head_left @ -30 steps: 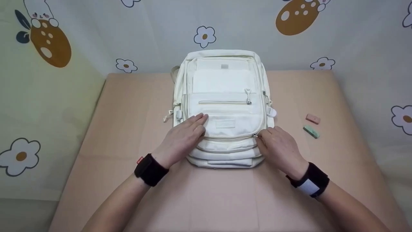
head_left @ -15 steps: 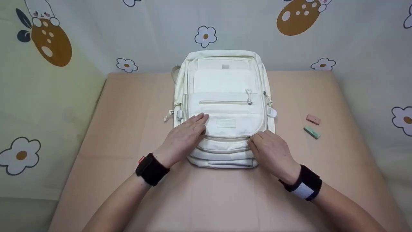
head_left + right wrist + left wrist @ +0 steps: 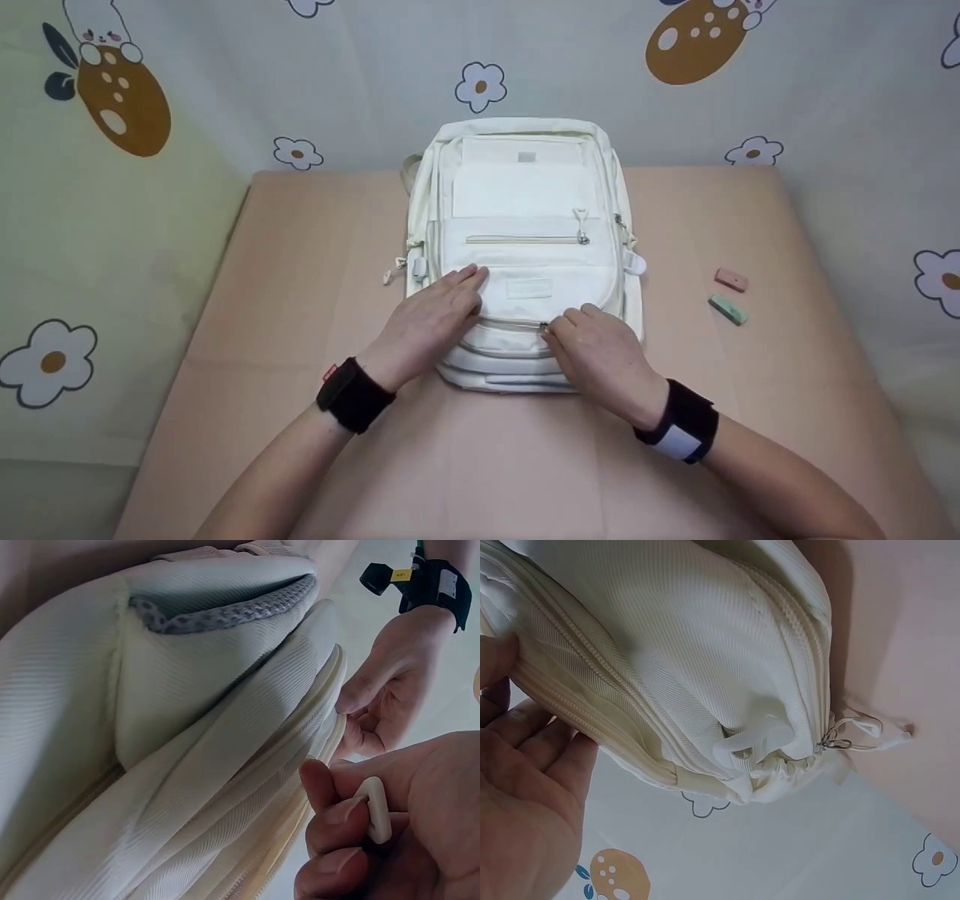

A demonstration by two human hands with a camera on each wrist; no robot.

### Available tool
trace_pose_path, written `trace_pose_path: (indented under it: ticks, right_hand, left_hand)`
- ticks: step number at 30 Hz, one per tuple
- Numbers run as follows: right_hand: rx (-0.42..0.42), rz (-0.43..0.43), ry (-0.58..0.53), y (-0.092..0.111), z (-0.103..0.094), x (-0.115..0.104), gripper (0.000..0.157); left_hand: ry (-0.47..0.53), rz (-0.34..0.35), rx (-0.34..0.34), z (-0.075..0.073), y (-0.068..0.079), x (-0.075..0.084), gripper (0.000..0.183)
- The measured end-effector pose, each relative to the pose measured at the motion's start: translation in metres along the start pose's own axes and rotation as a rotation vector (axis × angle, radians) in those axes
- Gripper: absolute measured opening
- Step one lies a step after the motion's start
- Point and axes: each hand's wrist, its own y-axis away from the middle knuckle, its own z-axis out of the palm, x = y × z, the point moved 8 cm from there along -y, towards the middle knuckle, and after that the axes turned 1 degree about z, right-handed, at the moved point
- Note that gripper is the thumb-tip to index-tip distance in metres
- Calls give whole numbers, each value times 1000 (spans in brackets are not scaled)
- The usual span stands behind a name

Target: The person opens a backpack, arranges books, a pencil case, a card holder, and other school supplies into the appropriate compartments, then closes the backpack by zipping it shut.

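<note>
A cream backpack (image 3: 525, 187) lies on the table with its front facing up. In the head view my right hand (image 3: 600, 356) pinches a zipper pull at the curved zipper (image 3: 510, 325) of the front pocket. The right wrist view shows that white zipper pull (image 3: 377, 810) between my curled fingers and thumb. My left hand (image 3: 427, 319) holds the left edge of the front pocket, its fingers lying over the panel. In the left wrist view its thumb and fingers (image 3: 574, 765) are on either side of the zippered edge.
Right of the backpack, a pink block (image 3: 731, 280) and a green block (image 3: 727, 309) lie on the tan table (image 3: 322, 262). Patterned cloth (image 3: 360, 82) hangs behind and at the sides. A loose zipper cord (image 3: 870, 733) dangles from the bag's side.
My right hand has moved left along the front pocket's zipper, drawing the zipper pull with it from the right corner toward the middle. My left hand has stayed in place.
</note>
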Motion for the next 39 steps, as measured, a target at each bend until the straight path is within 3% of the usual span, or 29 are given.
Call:
trace_pose_path:
  ticks: [9,19,25,33,39]
  right_hand:
    - [-13,22,-23,2,2,6,13]
    - [-13,48,-21,2,1,8,16]
    - [-40,101,-27,1,3,9,20]
    - [-80,83,-7,-8,5,-5,25]
    - [-178,69,24,-29,17,-26,28]
  left_hand:
    - [-15,61,48,-6,4,-4,9]
    - [-45,71,94,-16,11,-26,11]
    - [-30,106,103,-17,12,-31,10]
    - [5,107,117,-17,10,-32,9]
    - [34,104,134,-17,10,-33,10]
